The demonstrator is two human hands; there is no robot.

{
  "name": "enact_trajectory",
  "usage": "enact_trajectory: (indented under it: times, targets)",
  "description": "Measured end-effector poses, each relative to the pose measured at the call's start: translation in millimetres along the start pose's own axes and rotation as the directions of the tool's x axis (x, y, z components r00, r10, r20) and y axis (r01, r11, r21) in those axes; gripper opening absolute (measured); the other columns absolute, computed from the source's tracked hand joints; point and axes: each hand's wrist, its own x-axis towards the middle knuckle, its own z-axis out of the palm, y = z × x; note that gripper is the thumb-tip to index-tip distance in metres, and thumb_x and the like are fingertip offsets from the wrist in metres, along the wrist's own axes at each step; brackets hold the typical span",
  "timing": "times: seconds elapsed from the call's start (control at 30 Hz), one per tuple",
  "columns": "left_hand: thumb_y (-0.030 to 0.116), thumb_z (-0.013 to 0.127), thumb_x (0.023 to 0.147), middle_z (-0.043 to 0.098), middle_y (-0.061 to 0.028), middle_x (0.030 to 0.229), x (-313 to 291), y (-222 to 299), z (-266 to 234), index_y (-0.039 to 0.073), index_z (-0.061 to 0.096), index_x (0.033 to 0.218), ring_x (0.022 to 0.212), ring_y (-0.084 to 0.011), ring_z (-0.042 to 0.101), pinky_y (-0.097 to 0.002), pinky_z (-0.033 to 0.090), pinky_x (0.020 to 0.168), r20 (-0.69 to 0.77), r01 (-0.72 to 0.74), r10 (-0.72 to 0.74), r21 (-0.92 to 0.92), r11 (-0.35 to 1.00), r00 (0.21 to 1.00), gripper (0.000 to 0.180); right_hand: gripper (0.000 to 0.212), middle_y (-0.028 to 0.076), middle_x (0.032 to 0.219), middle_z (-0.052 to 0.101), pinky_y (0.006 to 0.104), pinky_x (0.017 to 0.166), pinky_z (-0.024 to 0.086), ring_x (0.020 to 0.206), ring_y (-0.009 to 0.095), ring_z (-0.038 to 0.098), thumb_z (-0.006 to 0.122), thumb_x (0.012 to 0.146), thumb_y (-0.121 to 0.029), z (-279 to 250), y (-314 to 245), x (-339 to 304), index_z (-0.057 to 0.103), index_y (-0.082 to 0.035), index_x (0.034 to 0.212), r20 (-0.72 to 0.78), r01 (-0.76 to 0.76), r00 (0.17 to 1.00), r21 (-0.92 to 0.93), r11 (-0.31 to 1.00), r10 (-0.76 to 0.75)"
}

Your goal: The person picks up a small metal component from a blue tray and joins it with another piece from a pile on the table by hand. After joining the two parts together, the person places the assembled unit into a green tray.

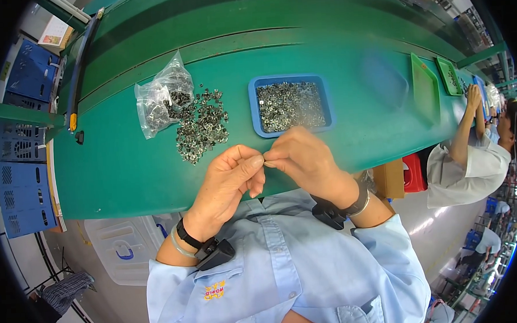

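Note:
My left hand (234, 175) and my right hand (306, 159) meet fingertip to fingertip above the front edge of the green table. Both are closed in a pinch, and whatever sits between the fingertips is too small and covered to name. Just beyond my right hand stands a blue tray (255, 112) filled with small shiny metal parts (290, 104). Past my left hand lies a loose heap of similar small metal pieces (202, 129), some silver and some dark. The heap spills from the mouth of a clear plastic bag (153, 105) holding more of them.
Farther right on the green table (361, 128) are a green tray (426, 88) and a smaller green tray (449, 76) with parts. Another person (472, 163) works at the right. Blue crates (26, 197) stand at the left, and a clear lidded box (127, 248) sits below the table.

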Motion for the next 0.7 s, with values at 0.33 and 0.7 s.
enact_trajectory:
  times: [0.33,0.7]
  targets:
    - [0.02,0.057,0.094,0.062,-0.005,0.077,7.1,-6.3,-6.0,0.004,0.056,0.102,0.063,-0.0105,0.057,-0.023,0.045,0.054,0.055,0.037,-0.034,-0.042,0.998,0.998,0.018,0.018,0.008,0.082,0.061,0.0334,0.063,0.048,0.075,0.024,0.059,0.073,0.07,0.002,-0.8,5.6,-1.1,0.064,-0.004,0.085,-0.004,-0.028,1.0,-0.015,0.999,0.028]
    - [0.015,0.05,0.096,0.061,-0.0065,0.085,-6.6,-6.7,-42.8,0.002,0.052,0.116,0.063,-0.0116,0.056,-0.025,0.043,0.053,-0.03,0.035,-0.038,-0.106,0.994,0.999,0.024,0.016,0.006,0.088,0.059,0.0369,0.073,0.046,0.083,0.025,0.057,0.068,0.075,-0.003,-23.6,47.4,48.7,0.064,-0.007,0.09,0.035,0.051,0.999,-0.47,0.881,-0.039]
